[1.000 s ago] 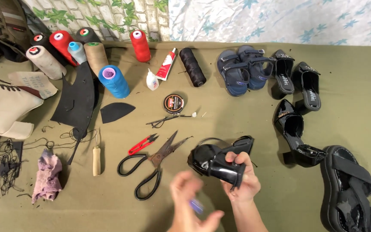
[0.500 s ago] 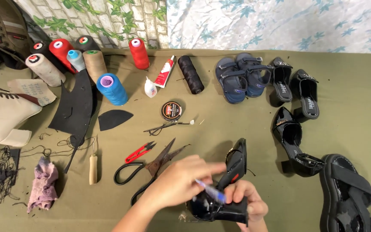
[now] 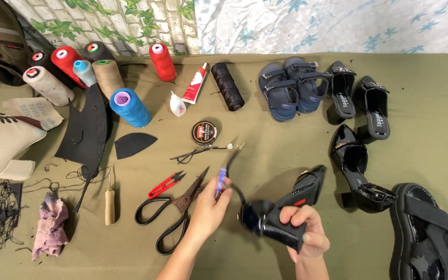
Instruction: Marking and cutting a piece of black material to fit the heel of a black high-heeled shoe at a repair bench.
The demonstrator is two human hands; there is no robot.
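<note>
My right hand (image 3: 305,231) grips the heel end of a glossy black high-heeled sandal (image 3: 286,207), held above the olive cloth with its toe pointing up and right. My left hand (image 3: 208,210) holds a small blue-tipped tool (image 3: 221,181) between its fingers, just left of the sandal's thin strap (image 3: 237,189). Large black-handled scissors (image 3: 175,207) lie directly beside and under my left hand, with small red snips (image 3: 166,184) next to them.
Several thread cones (image 3: 129,106) stand at the back left, with a glue tube (image 3: 195,83), small glue bottle (image 3: 178,103), round tin (image 3: 204,133) and awl (image 3: 110,205). Blue sandals (image 3: 291,88) and black heels (image 3: 361,98) lie right. A beige boot (image 3: 1,142) sits left.
My left hand has pulled back to the left off the sandal, still holding the small tool. The sandal has been turned so its toe points up and right.
</note>
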